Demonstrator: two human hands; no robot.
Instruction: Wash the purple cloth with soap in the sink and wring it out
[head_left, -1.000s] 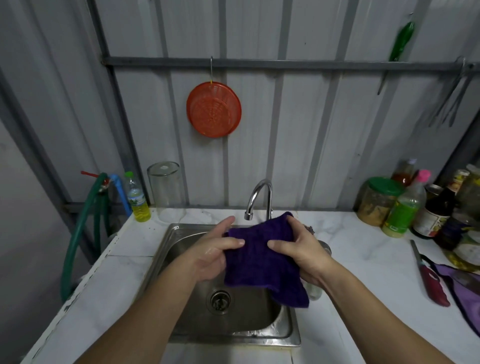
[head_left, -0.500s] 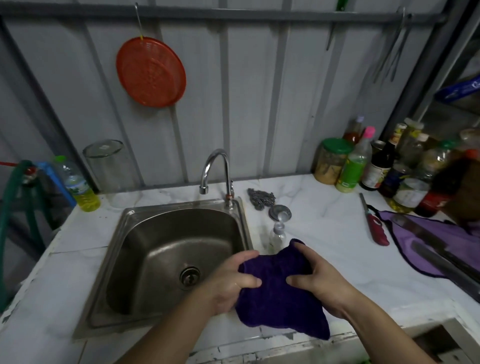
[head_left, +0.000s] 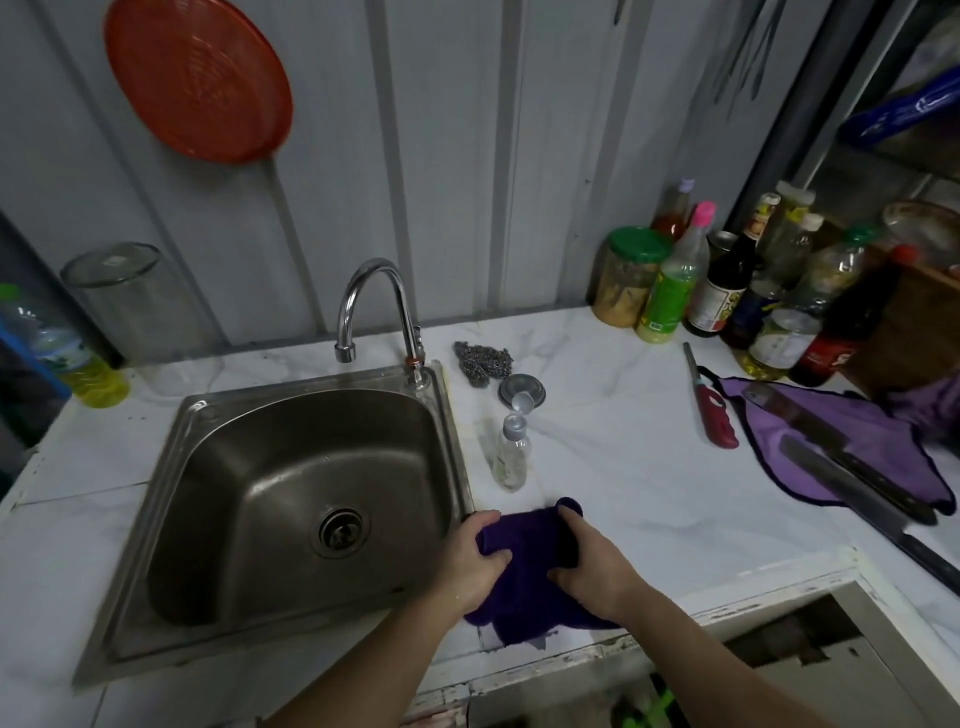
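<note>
The purple cloth (head_left: 524, 566) has been carried away from under the tap (head_left: 374, 301) and out of the sink (head_left: 291, 499); a second ago it was held up over the basin, and now it is pressed on the tabletop (head_left: 623, 467), just beside the right rim of the sink and near the front edge. The left hand (head_left: 470, 558) is closed on the left part of the cloth, its fingers (head_left: 496, 558) curled over the fabric, and the right hand (head_left: 592, 564) is closed on the right part, with the thumb lying on top toward the far edge. The cloth is bunched between the two hands, and a lower corner is seen spread below the wrists. Just beyond the fingers, a small clear soap bottle (head_left: 511, 457) stands with its cap flipped open; it is near the cloth but not touching it. No water is seen running from the tap. It is judged that the soaping step is now being prepared, since the cloth was brought beside the soap. It cannot be told whether the cloth is already wet. Rubbing, rinsing and wringing are probably still to be done
</note>
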